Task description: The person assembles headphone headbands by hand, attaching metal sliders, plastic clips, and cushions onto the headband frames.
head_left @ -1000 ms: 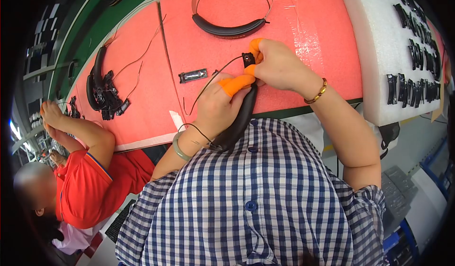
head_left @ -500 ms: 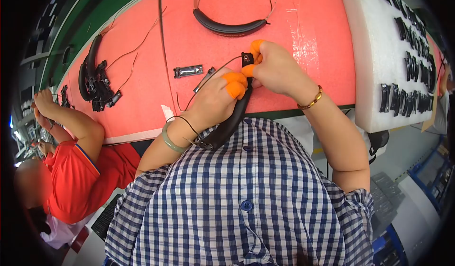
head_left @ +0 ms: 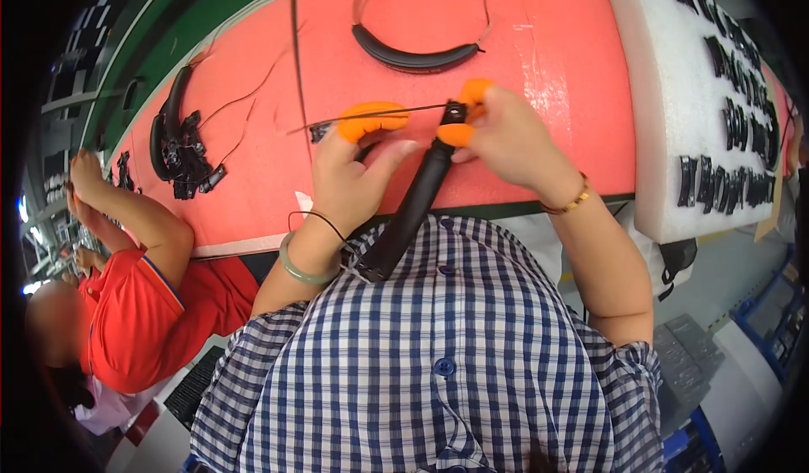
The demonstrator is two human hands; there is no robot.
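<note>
My right hand, with orange finger cots on thumb and forefinger, pinches the upper end of a black padded headband. The band slants down to my shirt, its lower end against my front. A small black end piece shows between those fingertips. From it a thin dark wire runs left across the orange-covered fingers of my left hand. That hand is open, slightly blurred, its thumb apart from the curled fingers. A small black part lies partly hidden behind it.
Another black headband with thin wires lies farther back on the pink mat. A cluster of black parts and wires is at left, near a co-worker in red. White foam at right holds rows of black pieces.
My left hand has come off the headband and moved left, its thumb spreading from the fingers. The wire now stretches straight across its fingers. My right hand keeps its pinch.
</note>
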